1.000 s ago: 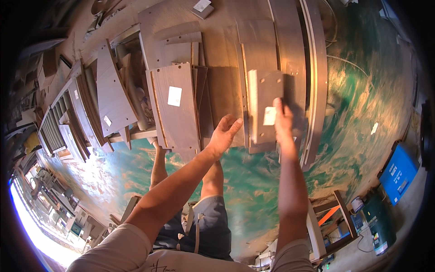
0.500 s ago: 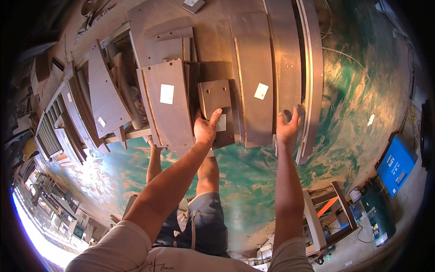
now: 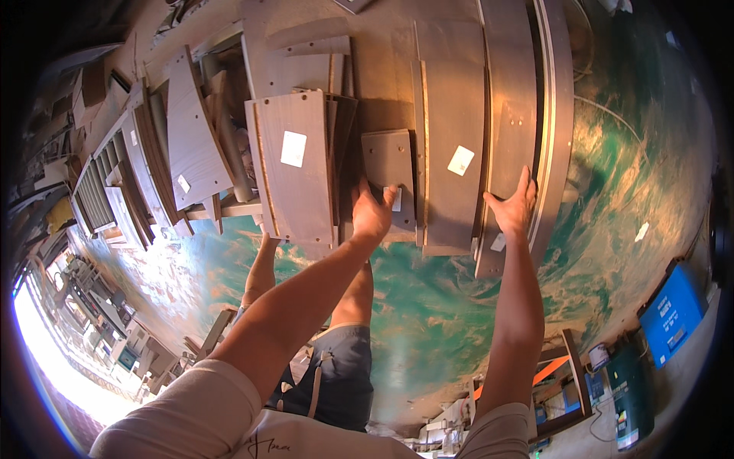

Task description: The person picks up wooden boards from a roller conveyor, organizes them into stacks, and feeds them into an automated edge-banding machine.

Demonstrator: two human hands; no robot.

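My left hand (image 3: 372, 213) is at the left edge of a small brown board (image 3: 389, 157) with drilled holes and a white label. Its thumb lies over the label, and its fingers reach down into the gap along that edge, partly hidden. My right hand (image 3: 514, 206) lies with thumb and fingers spread on a long brown board (image 3: 505, 145), close to that board's near end. Between the hands is another labelled long board (image 3: 453, 115) with a pale edge strip. Left of my left hand, a stack of boards is topped by a wide labelled board (image 3: 292, 183).
A narrow light-edged strip (image 3: 552, 130) borders the boards on the right. More curved boards (image 3: 197, 145) lean along the left. The floor (image 3: 428, 321) is mottled green. A blue box (image 3: 673, 314), a dark green container (image 3: 631, 398) and a wooden frame (image 3: 577, 382) stand at the lower right.
The view has shifted, so the boards appear farther right. The small board, slanted before, now sits straighter beside the long board. My right hand has come down onto the long board with its fingers spread.
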